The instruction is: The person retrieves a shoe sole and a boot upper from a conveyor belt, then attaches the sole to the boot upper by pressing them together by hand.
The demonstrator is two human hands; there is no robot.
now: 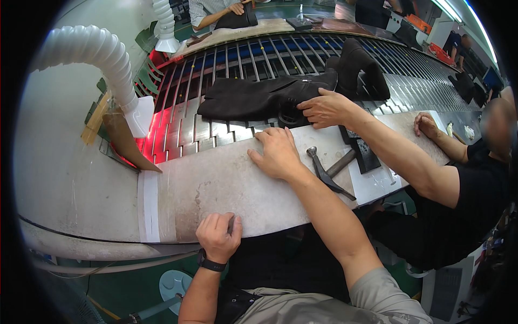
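Observation:
My left hand (218,237), with a dark band on its wrist, rests closed at the near edge of the pale worktable (208,194). Something small and dark shows between its thumb and fingers, too little to name. Farther forward, my right hand (278,154) lies on the table by the conveyor edge, fingers apart and holding nothing. Just beyond it, a tall black boot (248,97) lies on its side on the slatted metal conveyor (259,54). A co-worker's hand (326,108) touches this boot near its foot end. Right of my right hand lies a hammer (329,175).
Another black boot (359,70) is on the conveyor at the right. A dark block (366,155) lies beside the hammer. A white flexible duct (102,59) hangs at the left near red light. The co-worker (469,189) sits at the right; another person works across the conveyor.

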